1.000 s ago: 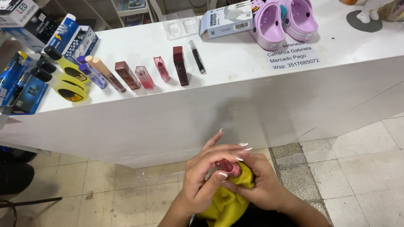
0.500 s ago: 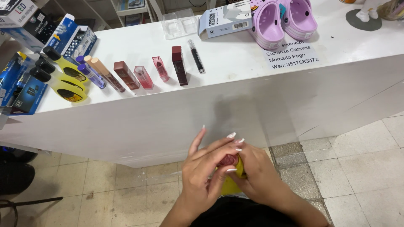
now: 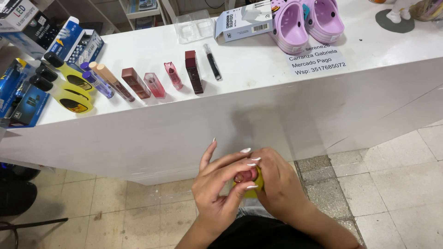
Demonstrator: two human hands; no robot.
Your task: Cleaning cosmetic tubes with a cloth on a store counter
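Low in the frame's centre, my left hand (image 3: pixel 221 191) and right hand (image 3: pixel 277 186) close together around a small reddish-pink cosmetic piece (image 3: pixel 244 175) wrapped in soft yellow cloth (image 3: pixel 256 184). It seems light, smooth and slippery; gripping through the cloth suits it best.

A soft, matt yellow cloth (image 3: pixel 256 184) is pinched within the grip, wrapped about a small glossy reddish piece (image 3: pixel 246 176). Beyond the grip, a smooth white tabletop (image 3: pixel 258 99) with a faint sheen is seen. Below the grip, matt, rough-speckled floor tiles (image 3: pixel 392 180) are laid.
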